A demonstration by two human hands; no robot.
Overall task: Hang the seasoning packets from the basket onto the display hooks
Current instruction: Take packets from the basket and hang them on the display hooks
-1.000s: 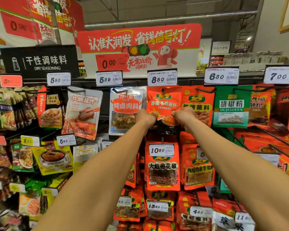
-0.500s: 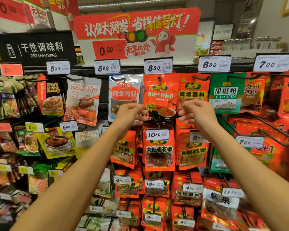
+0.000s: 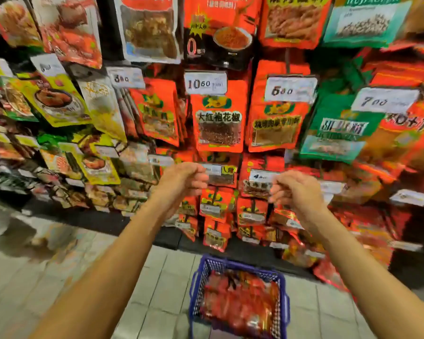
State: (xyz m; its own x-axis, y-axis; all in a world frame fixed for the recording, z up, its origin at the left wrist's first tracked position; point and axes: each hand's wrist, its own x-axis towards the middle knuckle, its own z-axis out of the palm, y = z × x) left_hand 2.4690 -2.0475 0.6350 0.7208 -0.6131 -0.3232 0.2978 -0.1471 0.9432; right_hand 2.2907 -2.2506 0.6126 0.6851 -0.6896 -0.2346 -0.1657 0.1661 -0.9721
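A blue plastic basket stands on the tiled floor below me, filled with several red seasoning packets. My left hand and my right hand hang in mid-air in front of the display, above the basket, fingers loosely curled and holding nothing. Behind them, red and orange packets hang in rows on the display hooks; one red peppercorn packet hangs under a 10.60 price tag. An orange-and-black chilli packet hangs on the top row.
Yellow and white packets fill the rack on the left, green pepper packets and more red ones the right. A dark base plinth runs along the foot of the display. Grey floor tiles lie on the left of the basket.
Both hands let go of the orange-and-black packet on the top row and dropped downward, empty. The view tilted down, bringing the basket and floor into sight.
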